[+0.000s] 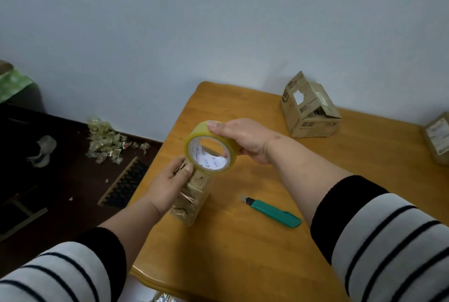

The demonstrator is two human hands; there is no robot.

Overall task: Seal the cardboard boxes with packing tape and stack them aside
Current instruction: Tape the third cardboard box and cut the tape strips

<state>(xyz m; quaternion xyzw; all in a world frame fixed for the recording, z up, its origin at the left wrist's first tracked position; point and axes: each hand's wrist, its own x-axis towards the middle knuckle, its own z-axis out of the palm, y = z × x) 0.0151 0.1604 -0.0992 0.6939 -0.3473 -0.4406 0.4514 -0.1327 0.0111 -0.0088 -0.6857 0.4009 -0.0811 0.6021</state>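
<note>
A small cardboard box point(192, 200) with glossy tape on it stands near the left edge of the wooden table point(243, 253). My left hand point(170, 180) grips its upper part, thumb by the roll. My right hand point(243, 140) holds a yellowish roll of packing tape point(210, 147) just above the box, fingers through the core and thumb on the rim. A second cardboard box point(308, 109) with open flaps sits at the back of the table. A third box point(438, 138) shows at the right edge.
A green utility knife point(273, 214) lies on the table right of the held box. On the dark floor to the left are crumpled tape scraps point(107, 142), a wooden comb-like rack point(124, 183) and a grey object point(43, 151). A wall stands behind.
</note>
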